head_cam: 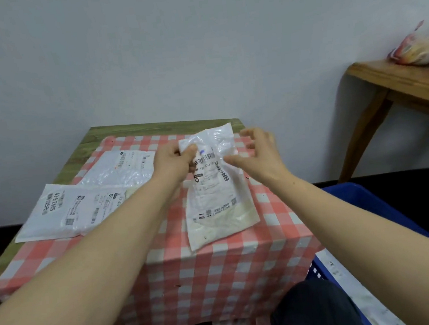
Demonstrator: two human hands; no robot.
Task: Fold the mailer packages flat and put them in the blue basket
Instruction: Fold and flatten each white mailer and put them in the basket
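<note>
Nearby, two spare mailers [90, 199] flank the left hand [173, 160].

Bare forearms [106, 253], dark trousers [313, 308].

A plain pale wall [195, 45] was seen across the rear. A wooden side table [406, 84] was placed at three o'clock, a green wooden table [92, 140] at centre, draped with checked cloth [220, 280]. Dark floor [408, 181] was visible beneath.
</note>
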